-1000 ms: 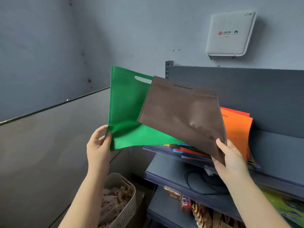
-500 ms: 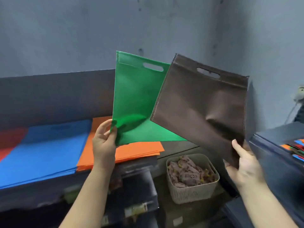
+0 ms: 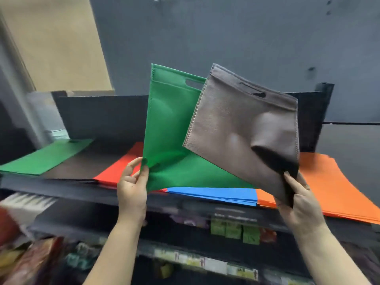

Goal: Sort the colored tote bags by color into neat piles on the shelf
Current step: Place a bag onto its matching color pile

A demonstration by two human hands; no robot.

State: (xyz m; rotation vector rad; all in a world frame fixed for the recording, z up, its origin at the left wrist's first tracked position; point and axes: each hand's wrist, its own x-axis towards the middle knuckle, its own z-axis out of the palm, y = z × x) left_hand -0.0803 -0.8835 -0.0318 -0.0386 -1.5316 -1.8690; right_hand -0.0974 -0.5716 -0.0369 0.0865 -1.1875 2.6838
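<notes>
Hands pinch one corner each, left hand (image 3: 132, 183) on the green bag (image 3: 164, 128), right hand (image 3: 298, 199) on the brown bag (image 3: 244, 128), above the shelf (image 3: 67, 187), so either could slip and muss the piles.

A bright green tote bag (image 3: 168, 128) is showing beside a grey-brown tote bag (image 3: 242, 128), whose edges are carrying a pale dotted stitch line. On the dark grey shelf (image 3: 61, 189) flat piles are lying in green (image 3: 44, 158), dark brown (image 3: 82, 165), red (image 3: 119, 167), blue (image 3: 218, 194) and orange (image 3: 329, 186). The wall (image 3: 226, 38) behind is looking slate grey, with a tan panel (image 3: 59, 42) at upper left.
</notes>
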